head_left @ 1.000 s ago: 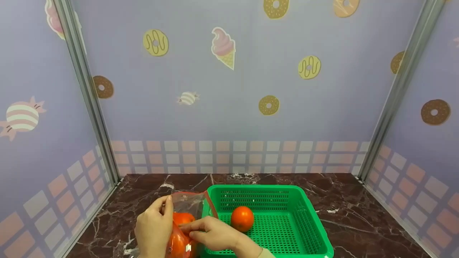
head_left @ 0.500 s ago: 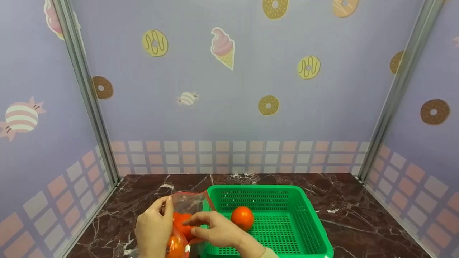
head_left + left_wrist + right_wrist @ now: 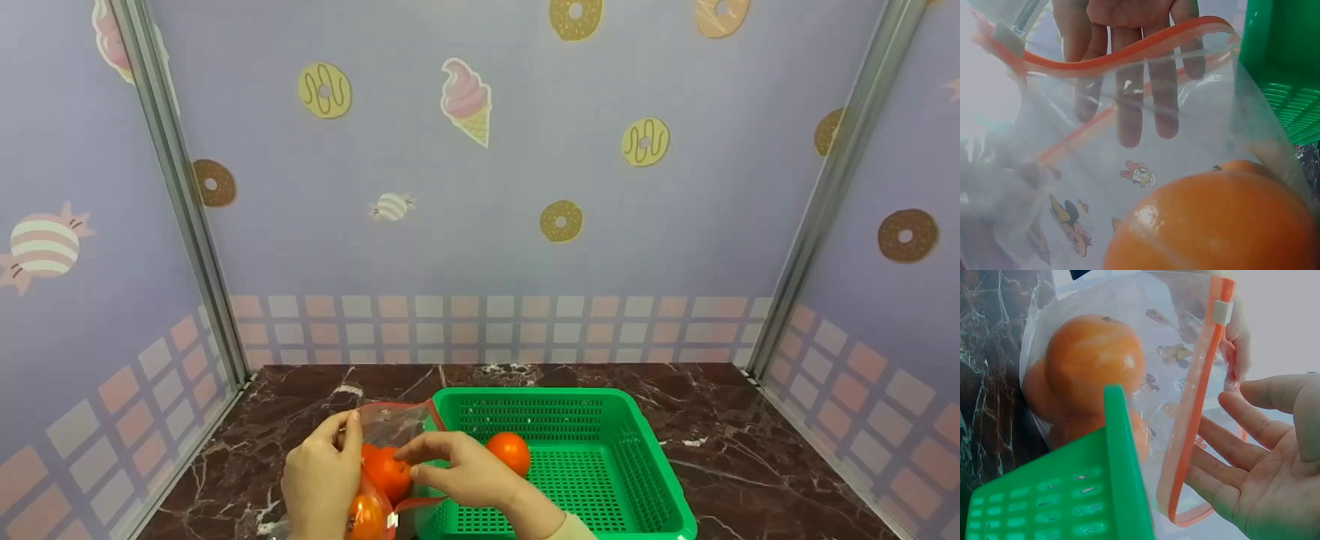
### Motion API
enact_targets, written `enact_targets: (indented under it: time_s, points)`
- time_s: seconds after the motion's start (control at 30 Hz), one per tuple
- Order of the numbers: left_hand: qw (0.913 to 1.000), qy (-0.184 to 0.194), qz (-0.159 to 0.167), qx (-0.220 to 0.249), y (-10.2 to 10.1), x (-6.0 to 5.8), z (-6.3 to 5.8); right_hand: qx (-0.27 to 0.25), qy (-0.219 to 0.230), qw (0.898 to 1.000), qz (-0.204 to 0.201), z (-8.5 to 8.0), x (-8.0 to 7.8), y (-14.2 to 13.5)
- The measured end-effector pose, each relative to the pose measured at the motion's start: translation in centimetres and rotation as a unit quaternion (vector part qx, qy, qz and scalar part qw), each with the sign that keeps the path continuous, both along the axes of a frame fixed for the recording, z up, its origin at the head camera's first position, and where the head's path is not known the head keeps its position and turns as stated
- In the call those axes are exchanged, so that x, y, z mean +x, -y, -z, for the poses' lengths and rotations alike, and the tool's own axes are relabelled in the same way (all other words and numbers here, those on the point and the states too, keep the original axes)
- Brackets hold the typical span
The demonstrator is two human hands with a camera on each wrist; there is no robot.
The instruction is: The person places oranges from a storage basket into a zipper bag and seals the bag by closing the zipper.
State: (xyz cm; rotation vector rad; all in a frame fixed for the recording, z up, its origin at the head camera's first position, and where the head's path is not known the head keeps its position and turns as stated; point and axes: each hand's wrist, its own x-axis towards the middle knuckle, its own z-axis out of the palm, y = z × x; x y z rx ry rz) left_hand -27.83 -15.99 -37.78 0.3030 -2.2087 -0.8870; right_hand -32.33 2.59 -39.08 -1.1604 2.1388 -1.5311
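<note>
A clear zip bag (image 3: 397, 424) with an orange-red edge stands with its mouth spread, left of the basket. Several oranges (image 3: 1095, 354) lie inside it. My left hand (image 3: 322, 476) grips the bag's near-left edge, thumb at the rim. My right hand (image 3: 465, 469) is at the mouth; its fingers (image 3: 1129, 121) extend past the rim into the bag, straight and holding nothing. In the right wrist view, a white slider (image 3: 1222, 313) sits at one end of the zip. Another orange (image 3: 510, 452) lies in the green basket, partly behind my right hand.
The green plastic basket (image 3: 555, 392), with slotted walls, stands right beside the bag on the dark marbled tabletop (image 3: 757, 465). Patterned panels (image 3: 510, 262) and metal posts (image 3: 172, 150) enclose the back and sides.
My right hand has drawn back slightly to the right and up, its fingers coming away from the oranges in the bag. The left hand stays on the bag's edge.
</note>
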Motion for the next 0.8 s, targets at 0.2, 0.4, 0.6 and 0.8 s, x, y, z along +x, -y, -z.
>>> enact_targets:
  time_s: [0.2,0.4,0.6,0.8]
  points:
    - [0.9999,-0.012,-0.001,-0.002,0.0,0.0,0.0,-0.003,0.013,1.0,0.019,-0.5,0.0,-0.4]
    - [0.9999,-0.012,-0.003,-0.003,0.0,0.0,0.0,-0.001,0.001,0.999,0.046,-0.6,-0.4,-1.0]
    - [1.0,0.002,-0.002,0.002,0.0,0.0,0.1,0.004,-0.014,0.998,0.064,-1.1,-0.7,-1.7]
    - [1.0,-0.001,-0.001,-0.001,0.0,-0.1,0.1,0.014,-0.029,0.996,0.083,-1.4,-1.6,-2.6]
